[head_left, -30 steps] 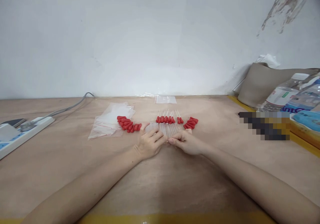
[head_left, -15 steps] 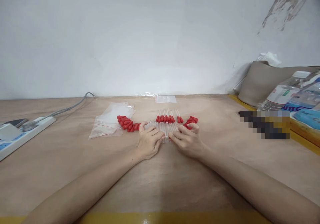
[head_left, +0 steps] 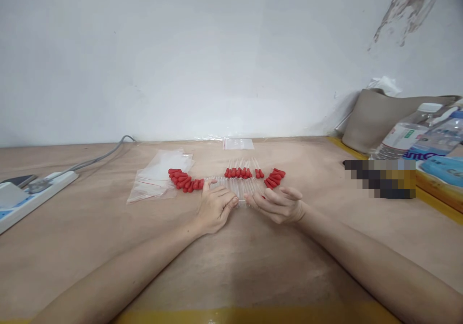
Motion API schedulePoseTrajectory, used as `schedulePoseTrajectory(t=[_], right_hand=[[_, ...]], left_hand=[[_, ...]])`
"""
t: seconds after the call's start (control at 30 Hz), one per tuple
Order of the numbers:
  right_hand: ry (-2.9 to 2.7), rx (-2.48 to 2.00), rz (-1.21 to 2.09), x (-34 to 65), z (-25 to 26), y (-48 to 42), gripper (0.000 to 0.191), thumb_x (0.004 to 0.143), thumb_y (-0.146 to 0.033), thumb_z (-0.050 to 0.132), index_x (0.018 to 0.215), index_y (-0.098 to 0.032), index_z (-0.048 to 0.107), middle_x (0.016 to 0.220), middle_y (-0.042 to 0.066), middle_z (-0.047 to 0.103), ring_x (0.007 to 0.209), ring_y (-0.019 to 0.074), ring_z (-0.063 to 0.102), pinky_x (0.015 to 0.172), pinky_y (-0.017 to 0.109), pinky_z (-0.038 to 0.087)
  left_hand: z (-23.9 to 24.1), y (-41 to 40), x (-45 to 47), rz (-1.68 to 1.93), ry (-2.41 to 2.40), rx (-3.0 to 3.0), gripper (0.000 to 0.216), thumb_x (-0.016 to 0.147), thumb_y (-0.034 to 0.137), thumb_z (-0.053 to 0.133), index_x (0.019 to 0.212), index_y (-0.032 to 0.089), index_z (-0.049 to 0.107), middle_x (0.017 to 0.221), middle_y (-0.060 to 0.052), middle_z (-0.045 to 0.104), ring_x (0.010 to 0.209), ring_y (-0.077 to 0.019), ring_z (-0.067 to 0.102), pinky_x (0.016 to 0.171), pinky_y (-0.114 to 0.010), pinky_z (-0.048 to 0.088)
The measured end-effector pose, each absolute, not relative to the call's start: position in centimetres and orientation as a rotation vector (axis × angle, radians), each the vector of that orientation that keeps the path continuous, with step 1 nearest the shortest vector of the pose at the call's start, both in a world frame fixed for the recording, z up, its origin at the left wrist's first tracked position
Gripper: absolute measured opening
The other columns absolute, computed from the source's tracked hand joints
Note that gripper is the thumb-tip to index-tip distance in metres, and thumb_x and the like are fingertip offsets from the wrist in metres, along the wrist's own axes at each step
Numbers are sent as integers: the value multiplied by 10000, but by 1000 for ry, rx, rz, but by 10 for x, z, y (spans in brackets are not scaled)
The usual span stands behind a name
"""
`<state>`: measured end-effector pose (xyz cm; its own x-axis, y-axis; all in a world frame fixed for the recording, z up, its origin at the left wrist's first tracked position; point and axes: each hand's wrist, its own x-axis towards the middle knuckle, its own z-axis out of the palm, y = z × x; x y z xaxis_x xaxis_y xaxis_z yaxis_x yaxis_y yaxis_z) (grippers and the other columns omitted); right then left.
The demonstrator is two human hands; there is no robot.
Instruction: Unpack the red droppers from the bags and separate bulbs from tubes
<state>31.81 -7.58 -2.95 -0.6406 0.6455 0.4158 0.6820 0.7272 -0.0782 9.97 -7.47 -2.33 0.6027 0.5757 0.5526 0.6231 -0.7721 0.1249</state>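
Observation:
Low over the front of a row of clear glass tubes, my left hand is closed in a pinch on a glass tube lying crosswise. My right hand faces it, fingers curled, palm partly turned up. A bit of a red rubber bulb shows between its fingers; the rest is hidden. Behind the row lie several glass droppers with red bulbs on. Loose red bulbs form a left pile and a right pile.
Clear zip bags lie left of the bulbs, and another bag lies by the wall. A power strip with a grey cable is at far left. Plastic bottles and a grey-brown bag stand at right.
My right hand has turned palm-up and shifted slightly right, away from the left fingertips; red now shows between its fingers. My left hand stays nearly in place. The whole view has shifted slightly.

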Motion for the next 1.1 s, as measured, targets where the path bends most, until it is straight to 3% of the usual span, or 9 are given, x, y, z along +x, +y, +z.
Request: schedulePoseTrajectory(t=[0.2, 0.37, 0.5, 0.63, 0.83, 0.97, 1.1], right_hand=[[-2115, -1145, -286, 334, -16, -61, 216, 855, -320, 457, 885, -393, 657, 796, -47, 664, 705, 128, 546, 689, 330, 318], [-1701, -1168, -118, 355, -9, -34, 278, 828, -324, 455, 984, -200, 649, 839, 74, 568, 739, 157, 526, 641, 300, 408], [-1587, -1383, 26, 374, -13, -15, 325, 781, -295, 449, 1010, -147, 628, 801, 64, 516, 672, 146, 507, 619, 298, 423], [-1435, -1456, 197, 387, -18, -6, 293, 692, -316, 547, 937, -159, 586, 750, 22, 556, 561, 107, 492, 572, 271, 418], [-1365, -1500, 413, 387, -20, -7, 201, 634, -322, 593, 774, -178, 580, 646, 14, 593, 542, 119, 521, 474, 228, 370], [-1426, -1457, 507, 385, -21, -7, 201, 641, -272, 571, 812, -173, 607, 720, 33, 621, 582, 116, 544, 506, 228, 398], [-1528, -1449, 429, 391, -23, -4, 195, 639, -322, 596, 767, -174, 600, 662, 11, 596, 543, 99, 497, 510, 228, 386]], left_hand=[[-24, -61, 85, -991, -1222, -2601, 339, 912, 242, 284, 705, 171, 543, 641, 4, 568, 609, -125, 495, 668, -304, 316], [-28, -45, 78, -1009, -1312, -2497, 280, 861, 170, 346, 1043, 177, 559, 817, -44, 514, 720, -143, 515, 622, -253, 394], [-34, -40, 78, -1017, -1214, -2475, 360, 792, 84, 378, 1094, 182, 548, 827, -41, 469, 676, -122, 490, 571, -222, 408], [-38, -36, 78, -1063, -1071, -2518, 326, 810, 76, 386, 1084, 173, 534, 838, -48, 521, 735, -133, 522, 640, -236, 447], [-39, -39, 82, -1131, -927, -2582, 265, 841, 119, 416, 1082, 179, 506, 943, -63, 582, 859, -157, 563, 754, -279, 478], [-39, -46, 83, -1076, -873, -2696, 327, 831, 190, 471, 1157, 175, 473, 1005, -81, 586, 914, -169, 568, 799, -295, 485], [-35, -53, 82, -945, -871, -2819, 427, 823, 289, 506, 1226, 168, 435, 1046, -100, 584, 940, -190, 560, 819, -328, 481]])
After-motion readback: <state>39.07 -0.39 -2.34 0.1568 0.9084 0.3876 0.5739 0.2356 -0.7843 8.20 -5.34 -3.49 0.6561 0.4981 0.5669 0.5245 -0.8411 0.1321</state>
